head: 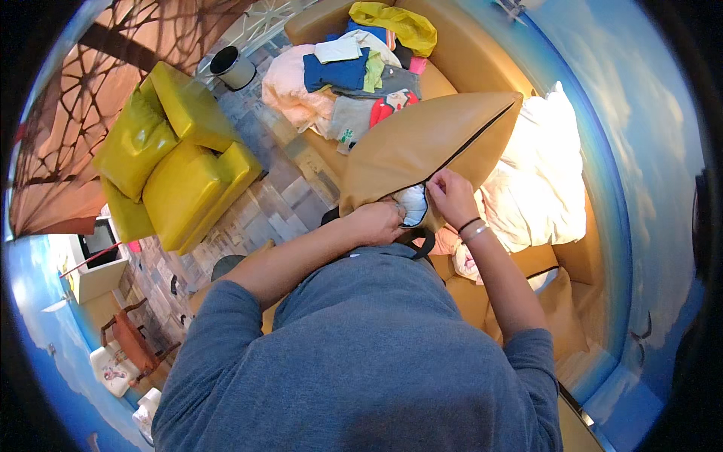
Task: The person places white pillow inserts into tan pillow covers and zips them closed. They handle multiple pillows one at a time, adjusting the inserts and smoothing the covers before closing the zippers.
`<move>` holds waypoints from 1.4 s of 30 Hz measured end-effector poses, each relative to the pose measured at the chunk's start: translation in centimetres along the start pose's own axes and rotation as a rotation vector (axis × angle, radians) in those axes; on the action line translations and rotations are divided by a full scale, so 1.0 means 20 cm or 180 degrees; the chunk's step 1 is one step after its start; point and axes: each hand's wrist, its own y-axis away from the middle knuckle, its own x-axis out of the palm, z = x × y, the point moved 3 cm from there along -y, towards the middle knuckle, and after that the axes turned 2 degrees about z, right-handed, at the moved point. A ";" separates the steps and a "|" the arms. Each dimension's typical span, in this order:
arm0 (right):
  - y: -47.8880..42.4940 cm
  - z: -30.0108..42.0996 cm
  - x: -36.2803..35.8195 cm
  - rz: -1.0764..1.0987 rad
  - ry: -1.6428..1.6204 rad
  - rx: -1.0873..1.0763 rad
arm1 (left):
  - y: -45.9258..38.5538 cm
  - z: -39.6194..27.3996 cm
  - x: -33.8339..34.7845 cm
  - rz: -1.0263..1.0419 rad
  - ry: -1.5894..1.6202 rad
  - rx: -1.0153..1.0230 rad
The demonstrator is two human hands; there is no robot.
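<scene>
Before me a large tan leather-like cushion [418, 130] stands tilted, a dark zipper [480, 135] running along its edge. Its cover is partly unzipped near my body, and white inner filling [412, 204] shows in the gap. My left hand [381, 221] grips the cover at the left side of this gap; its fingertips are partly hidden. On the other side, my right hand [450, 195] pinches the zipper where the opening meets the closed stretch. Whether the pull tab itself is between those fingers is too small to tell.
Folded clothes [344, 70] lie on the tan sofa [480, 51] ahead. White bedding [536, 175] is piled at right, near another partly open tan cushion [556, 311]. At left are a yellow armchair [181, 169], a bin [232, 68] and a wooden chair [134, 342].
</scene>
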 end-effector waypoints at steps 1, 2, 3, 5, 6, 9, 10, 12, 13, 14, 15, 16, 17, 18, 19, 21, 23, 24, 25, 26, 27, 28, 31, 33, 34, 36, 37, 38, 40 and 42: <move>0.00 0.00 -0.01 -0.0009 -0.0006 -0.0047 | 0.01 -0.05 -0.05 -0.0167 -0.0203 0.0271; -0.01 0.00 -0.02 -0.0019 -0.0013 -0.0096 | 0.01 -0.09 -0.10 -0.0333 -0.0408 0.0542; -0.02 0.01 -0.03 -0.0028 -0.0024 -0.0151 | 0.02 -0.15 -0.16 -0.0502 -0.0617 0.0807; -0.12 0.02 -0.08 -0.0256 -0.0002 -0.0479 | -0.01 -0.23 -0.30 -0.0647 -0.0601 0.0723; -0.19 0.04 -0.10 -0.0191 -0.0082 -0.0495 | -0.02 -0.25 -0.37 -0.0696 -0.0541 0.0572; -0.35 0.13 -0.21 0.0104 0.0088 -0.0481 | -0.05 -0.29 -0.50 -0.0856 -0.0423 0.0403; -0.39 0.15 -0.23 0.0227 0.0213 -0.0465 | -0.05 -0.30 -0.51 -0.0865 -0.0414 0.0450; -0.43 0.13 -0.23 0.0405 0.0399 -0.0680 | -0.08 -0.32 -0.51 -0.0813 -0.0301 0.0322; -0.45 0.12 -0.22 0.0503 0.0495 -0.0791 | -0.09 -0.31 -0.49 -0.0780 -0.0304 0.0314; -0.45 0.12 -0.22 0.0543 0.0746 -0.0901 | -0.11 -0.29 -0.47 -0.0747 -0.0307 0.0307; -0.45 0.14 -0.21 0.0564 0.0956 -0.0931 | -0.12 -0.28 -0.46 -0.0707 -0.0295 0.0295; -0.44 0.15 -0.20 0.0583 0.1165 -0.0961 | -0.12 -0.28 -0.46 -0.0554 -0.0213 0.0115; -0.45 0.16 -0.19 0.0600 0.1375 -0.0991 | -0.13 -0.26 -0.47 -0.0541 -0.0210 0.0195; -0.46 0.15 -0.18 0.0697 0.1730 -0.1090 | -0.13 -0.25 -0.47 -0.0523 -0.0200 0.0285; -0.48 0.14 -0.18 0.0874 0.1813 -0.0973 | -0.13 -0.24 -0.48 -0.0505 -0.0190 0.0378; -0.51 0.12 -0.18 0.1229 0.1975 -0.0737 | -0.14 -0.21 -0.50 -0.0534 -0.0081 0.0342; -0.53 0.11 -0.19 0.1128 0.1890 -0.0734 | -0.14 -0.20 -0.52 -0.0478 -0.0001 0.0298; -0.55 0.10 -0.21 0.1052 0.1862 -0.0728 | -0.15 -0.20 -0.54 -0.0415 0.0008 0.0294; -0.56 0.10 -0.22 0.1028 0.1703 -0.0783 | -0.16 -0.20 -0.55 -0.0351 0.0016 0.0292; -0.57 0.09 -0.23 0.1002 0.1543 -0.0836 | -0.17 -0.19 -0.56 -0.0370 0.0015 0.0296; -0.58 0.09 -0.23 0.0981 0.1369 -0.0897 | -0.17 -0.18 -0.56 -0.0385 0.0013 0.0283; -0.58 0.10 -0.24 0.1031 0.1272 -0.1019 | -0.18 -0.18 -0.56 -0.0400 0.0010 0.0271; -0.54 0.11 -0.25 0.1214 0.1051 -0.1243 | -0.22 -0.15 -0.51 0.0268 0.0136 0.0178; -0.53 0.12 -0.28 0.1380 0.1059 -0.1190 | -0.23 -0.15 -0.52 0.0030 0.0164 0.0245; -0.55 0.10 -0.30 0.1300 0.1113 -0.1067 | -0.23 -0.16 -0.53 -0.0090 0.0179 0.0287; -0.58 0.04 -0.31 0.1094 0.1325 -0.0612 | -0.25 -0.18 -0.59 -0.0125 0.0287 0.0456; -0.59 0.01 -0.31 0.0996 0.1345 -0.0506 | -0.27 -0.18 -0.61 -0.0150 0.0337 0.0537; -0.59 0.00 -0.30 0.0971 0.1286 -0.0485 | -0.27 -0.20 -0.62 -0.0406 0.0512 0.0613; -0.59 -0.03 -0.29 0.0933 0.1151 -0.0421 | -0.29 -0.21 -0.66 -0.1040 0.0169 0.0797; -0.58 -0.05 -0.29 0.0852 0.1113 -0.0453 | -0.32 -0.25 -0.70 -0.1060 0.0465 0.0343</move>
